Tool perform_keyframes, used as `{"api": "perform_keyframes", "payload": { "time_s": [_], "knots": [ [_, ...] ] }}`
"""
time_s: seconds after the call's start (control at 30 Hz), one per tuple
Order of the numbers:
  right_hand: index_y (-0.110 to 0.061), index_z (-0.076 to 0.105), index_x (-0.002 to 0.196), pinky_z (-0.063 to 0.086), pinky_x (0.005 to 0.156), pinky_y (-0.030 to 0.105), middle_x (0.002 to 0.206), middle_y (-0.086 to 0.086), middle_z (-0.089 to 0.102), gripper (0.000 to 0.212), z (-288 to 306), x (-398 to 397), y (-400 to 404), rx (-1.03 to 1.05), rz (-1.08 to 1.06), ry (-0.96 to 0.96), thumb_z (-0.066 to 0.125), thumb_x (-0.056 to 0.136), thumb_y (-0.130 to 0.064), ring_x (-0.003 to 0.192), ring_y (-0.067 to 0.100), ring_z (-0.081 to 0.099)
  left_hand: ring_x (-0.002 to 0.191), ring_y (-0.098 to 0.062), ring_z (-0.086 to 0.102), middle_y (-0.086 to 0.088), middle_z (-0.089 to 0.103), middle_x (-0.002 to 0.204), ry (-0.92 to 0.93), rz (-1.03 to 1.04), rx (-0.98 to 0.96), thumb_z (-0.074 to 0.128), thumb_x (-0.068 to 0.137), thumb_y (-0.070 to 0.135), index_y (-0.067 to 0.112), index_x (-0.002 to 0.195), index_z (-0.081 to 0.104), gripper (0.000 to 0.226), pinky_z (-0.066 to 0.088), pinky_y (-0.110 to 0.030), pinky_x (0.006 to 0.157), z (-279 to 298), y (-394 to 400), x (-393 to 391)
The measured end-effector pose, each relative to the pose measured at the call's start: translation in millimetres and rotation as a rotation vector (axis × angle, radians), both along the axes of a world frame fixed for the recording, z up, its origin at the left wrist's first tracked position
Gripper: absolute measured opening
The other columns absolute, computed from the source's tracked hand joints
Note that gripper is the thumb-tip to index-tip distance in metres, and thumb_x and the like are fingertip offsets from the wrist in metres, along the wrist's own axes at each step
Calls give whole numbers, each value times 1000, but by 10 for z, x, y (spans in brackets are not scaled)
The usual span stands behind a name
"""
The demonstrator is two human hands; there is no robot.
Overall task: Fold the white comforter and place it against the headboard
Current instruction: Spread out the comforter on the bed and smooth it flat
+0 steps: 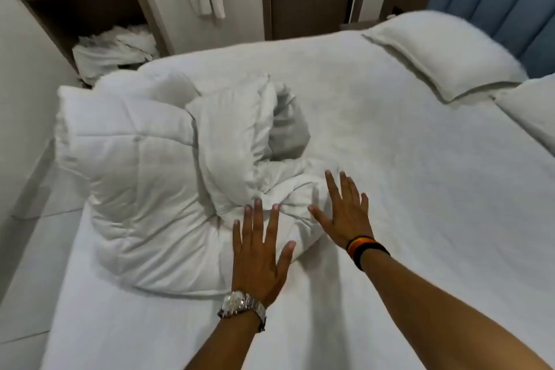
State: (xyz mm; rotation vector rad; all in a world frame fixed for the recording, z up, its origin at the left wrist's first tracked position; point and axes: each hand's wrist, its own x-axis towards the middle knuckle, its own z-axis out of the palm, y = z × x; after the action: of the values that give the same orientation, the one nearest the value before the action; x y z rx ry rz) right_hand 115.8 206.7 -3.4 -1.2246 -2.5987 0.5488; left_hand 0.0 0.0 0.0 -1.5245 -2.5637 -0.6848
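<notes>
The white comforter lies bunched in a thick, crumpled heap on the left half of the bed, near its foot. My left hand, with a metal watch on the wrist, is spread flat with its fingers at the heap's near edge. My right hand, with a dark wristband, is also spread open, its fingers resting against the heap's right end. Neither hand grips the fabric. The blue padded headboard stands at the far right, well away from the comforter.
Two white pillows lie along the headboard on the white bed sheet. A pile of white linen sits in a low wooden niche beyond the bed's foot. White tiled floor runs along the left side.
</notes>
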Motion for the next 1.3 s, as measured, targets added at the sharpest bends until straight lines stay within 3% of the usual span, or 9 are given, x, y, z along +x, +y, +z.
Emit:
{"api": "perform_keyframes", "payload": {
  "time_s": [0.23, 0.37, 0.5, 0.57, 0.7, 0.83, 1.1, 1.17, 1.3],
  "knots": [
    [-31, -12, 167, 1, 128, 60, 177, 6, 1, 118, -669, -609, 962, 79, 218, -44, 32, 80, -97, 163, 25, 0, 163, -35, 2, -12, -1, 177, 139, 26, -25, 32, 104, 61, 25, 169, 14, 76, 11, -66, 126, -643, 514, -380],
    [-20, 14, 167, 17, 127, 57, 139, 13, 65, 105, -871, -808, 1007, 54, 250, 88, 41, 90, -84, 132, 34, 57, 163, -33, 1, -12, -1, 177, 190, 17, -58, 27, 105, 59, 22, 168, 15, 74, 11, -70, 124, -843, 572, -526],
    [-25, 34, 162, 53, 92, 43, 111, 12, 76, 78, -919, -640, 646, 64, 176, 182, 47, 99, -69, 98, 35, 71, 163, -32, 3, -12, 0, 177, 173, 16, -78, 27, 106, 55, 22, 168, 16, 72, 14, -70, 123, -826, 523, -410],
    [-33, 30, 163, 56, 77, 39, 103, 7, 78, 71, -847, -439, 477, 54, 136, 123, 44, 102, -67, 86, 31, 73, 164, -31, 2, -10, -1, 177, 144, 26, -74, 22, 107, 55, 24, 169, 15, 70, 16, -70, 122, -769, 484, -342],
    [-45, 25, 162, 54, 71, 35, 97, 2, 78, 67, -579, 45, -28, -48, 65, 114, 37, 101, -69, 78, 26, 73, 164, -27, 0, -5, -5, 177, 53, 13, -80, 12, 107, 57, 29, 169, 9, 67, 17, -68, 123, -558, 367, -136],
    [-58, 29, 153, 58, 77, 36, 89, 0, 78, 59, -264, 691, -826, -186, -68, 270, 44, 96, -69, 77, 22, 73, 164, -23, -5, 1, -8, 177, -19, -51, -92, 19, 107, 53, 34, 168, 5, 65, 17, -67, 123, -324, 55, 224],
    [-74, 35, 141, 60, 87, 33, 107, -5, 78, 50, 10, 2418, -2524, -258, -215, 351, 56, 96, -66, 92, 15, 73, 161, -12, -18, 13, -18, 174, -156, -386, -225, 25, 110, 52, 43, 166, -2, 63, 3, -64, 126, -141, -936, 1460],
    [-64, 44, 144, 57, 91, 31, 117, -15, 72, 54, -67, 2946, -2903, -301, -317, 350, 53, 91, -75, 102, 10, 68, 161, -12, -17, 13, -17, 175, -155, -471, -315, 18, 109, 56, 45, 165, -3, 62, -3, -63, 126, -227, -1174, 1919],
    [-42, 52, 148, 52, 94, 36, 132, 3, 70, 66, -282, 3539, -3325, -448, -480, 205, 57, 89, -73, 117, 29, 66, 163, -22, -10, 2, -7, 177, -53, -548, -543, 16, 109, 56, 38, 168, 9, 62, -12, -62, 125, -467, -1542, 2516]
  ]
}}
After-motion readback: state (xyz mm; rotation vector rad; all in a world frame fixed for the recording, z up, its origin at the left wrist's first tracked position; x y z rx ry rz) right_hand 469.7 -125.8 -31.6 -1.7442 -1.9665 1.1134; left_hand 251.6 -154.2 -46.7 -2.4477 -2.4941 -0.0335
